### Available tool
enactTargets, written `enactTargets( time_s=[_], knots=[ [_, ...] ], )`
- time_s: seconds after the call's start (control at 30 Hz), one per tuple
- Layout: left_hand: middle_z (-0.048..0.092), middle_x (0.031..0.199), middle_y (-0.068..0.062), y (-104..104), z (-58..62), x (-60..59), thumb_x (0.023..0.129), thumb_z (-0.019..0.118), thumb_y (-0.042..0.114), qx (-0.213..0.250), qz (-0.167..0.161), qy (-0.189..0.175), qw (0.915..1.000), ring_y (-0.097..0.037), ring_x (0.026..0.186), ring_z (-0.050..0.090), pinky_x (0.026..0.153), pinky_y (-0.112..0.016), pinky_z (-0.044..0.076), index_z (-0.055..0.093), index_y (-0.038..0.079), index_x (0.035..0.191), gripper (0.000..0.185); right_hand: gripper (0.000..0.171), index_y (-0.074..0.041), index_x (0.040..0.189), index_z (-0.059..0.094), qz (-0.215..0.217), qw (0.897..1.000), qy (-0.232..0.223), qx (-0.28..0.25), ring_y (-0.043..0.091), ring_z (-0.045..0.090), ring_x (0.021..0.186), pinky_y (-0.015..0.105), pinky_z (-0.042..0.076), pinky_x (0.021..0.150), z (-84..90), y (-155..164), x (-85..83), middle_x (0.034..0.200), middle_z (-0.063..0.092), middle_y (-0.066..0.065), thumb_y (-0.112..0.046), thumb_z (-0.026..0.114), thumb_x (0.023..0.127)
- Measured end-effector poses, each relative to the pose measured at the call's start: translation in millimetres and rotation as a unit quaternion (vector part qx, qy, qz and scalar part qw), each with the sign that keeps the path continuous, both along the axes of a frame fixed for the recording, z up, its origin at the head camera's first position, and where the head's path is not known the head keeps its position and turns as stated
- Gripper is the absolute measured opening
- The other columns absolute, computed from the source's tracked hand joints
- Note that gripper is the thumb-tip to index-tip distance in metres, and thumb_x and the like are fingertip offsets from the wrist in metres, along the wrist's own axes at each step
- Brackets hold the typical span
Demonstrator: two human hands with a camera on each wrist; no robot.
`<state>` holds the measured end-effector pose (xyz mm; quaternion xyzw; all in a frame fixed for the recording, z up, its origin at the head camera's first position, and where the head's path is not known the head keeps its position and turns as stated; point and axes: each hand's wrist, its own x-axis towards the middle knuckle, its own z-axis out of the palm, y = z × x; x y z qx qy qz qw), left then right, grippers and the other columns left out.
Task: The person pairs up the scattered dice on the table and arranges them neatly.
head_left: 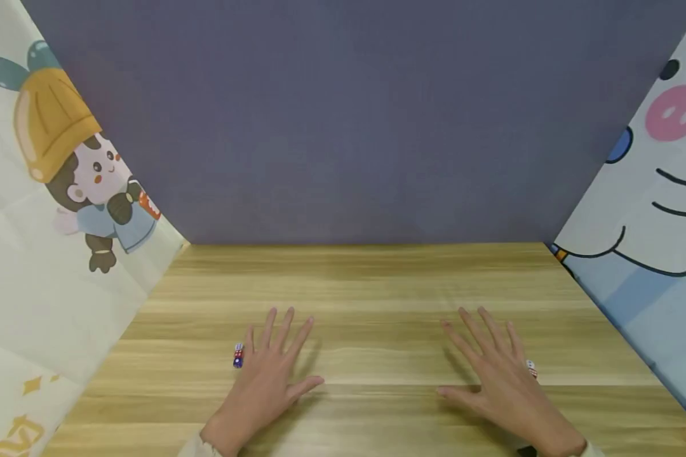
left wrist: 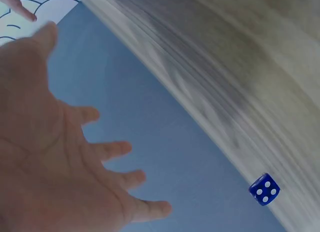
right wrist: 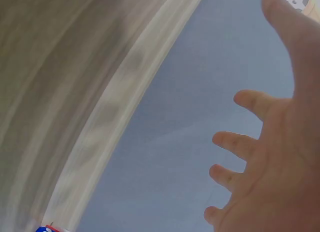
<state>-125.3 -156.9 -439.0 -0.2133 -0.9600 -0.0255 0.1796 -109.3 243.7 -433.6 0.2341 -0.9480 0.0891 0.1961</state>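
Note:
Both hands lie palm-down over a wooden table point(head_left: 377, 285) with fingers straight and spread, holding nothing. Just left of my left hand's point(head_left: 274, 365) little finger stands a small stack of dice point(head_left: 238, 355), a white-and-red die on a blue one. The left wrist view shows the left hand point(left wrist: 65, 157) and a blue die point(left wrist: 264, 189) with white dots on the table. A white-and-red die point(head_left: 531, 368) sits at the outer edge of my right hand point(head_left: 494, 371), partly hidden by it. The right wrist view shows the right hand point(right wrist: 270, 162) and a die point(right wrist: 50, 228) at the bottom edge.
A purple-grey back wall point(head_left: 343, 127) closes the far side of the table. A cartoon-printed cloth panel point(head_left: 46, 203) borders the left side. Another cartoon panel point(head_left: 652, 222) borders the right. Bare wood lies between and beyond the hands.

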Motion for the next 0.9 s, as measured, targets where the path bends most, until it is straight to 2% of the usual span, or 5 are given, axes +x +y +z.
enactTargets(
  time_s=[0.37, 0.57, 0.73, 0.8, 0.9],
  knots=[
    [0.038, 0.146, -0.028, -18, 15.2, -10.7, 0.090, 0.071, 0.045, 0.019, 0.051, -0.006, 0.9985, -0.054, 0.131, 0.038, 0.091, -0.066, 0.046, 0.025, 0.012, 0.157, 0.088, 0.088, -0.022, 0.151, 0.042, 0.028, 0.999, -0.016, -0.020, 0.039, 0.014, 0.149, 0.060, 0.000, 0.117, -0.7, -4, -2.8, 0.161, 0.027, 0.011, -0.056, 0.078, 0.078],
    [0.054, 0.122, -0.031, -36, 28.7, -7.1, 0.087, 0.078, 0.031, 0.047, 0.116, 0.015, 0.9920, -0.046, 0.097, 0.060, 0.064, -0.050, 0.055, 0.032, 0.004, 0.151, 0.084, 0.067, -0.018, 0.144, 0.050, 0.064, 0.994, -0.079, -0.040, 0.038, 0.045, 0.132, 0.060, 0.038, 0.104, 7.0, -8, -3.1, 0.144, 0.051, 0.014, -0.038, 0.077, 0.087],
    [0.058, 0.075, -0.020, -48, 32.3, 1.0, 0.085, 0.080, 0.027, 0.071, 0.181, 0.018, 0.9807, -0.025, 0.052, 0.052, 0.037, -0.030, 0.041, 0.058, -0.010, 0.097, 0.044, 0.049, -0.008, 0.129, 0.063, 0.063, 0.994, -0.077, -0.039, 0.030, 0.061, 0.112, 0.047, 0.054, 0.085, 14.7, -3, -4.0, 0.124, 0.063, 0.011, -0.026, 0.079, 0.086],
    [0.056, 0.069, -0.016, -50, 33.2, 1.8, 0.086, 0.079, 0.030, 0.083, 0.199, -0.016, 0.9763, -0.021, 0.049, 0.048, 0.034, -0.029, 0.038, 0.055, -0.004, 0.077, 0.042, 0.046, -0.006, 0.126, 0.065, 0.050, 0.995, -0.075, -0.040, 0.030, 0.062, 0.109, 0.047, 0.055, 0.083, 16.1, 0, -3.7, 0.121, 0.065, 0.011, -0.024, 0.079, 0.086],
    [0.054, 0.070, -0.013, -51, 33.4, 0.0, 0.088, 0.076, 0.034, 0.087, 0.214, -0.073, 0.9703, -0.021, 0.052, 0.048, 0.036, -0.030, 0.037, 0.050, 0.005, 0.063, 0.046, 0.045, -0.004, 0.125, 0.065, 0.034, 0.996, -0.075, -0.043, 0.031, 0.063, 0.108, 0.049, 0.055, 0.082, 15.7, 5, -2.7, 0.119, 0.066, 0.013, -0.023, 0.079, 0.086]
  ],
)
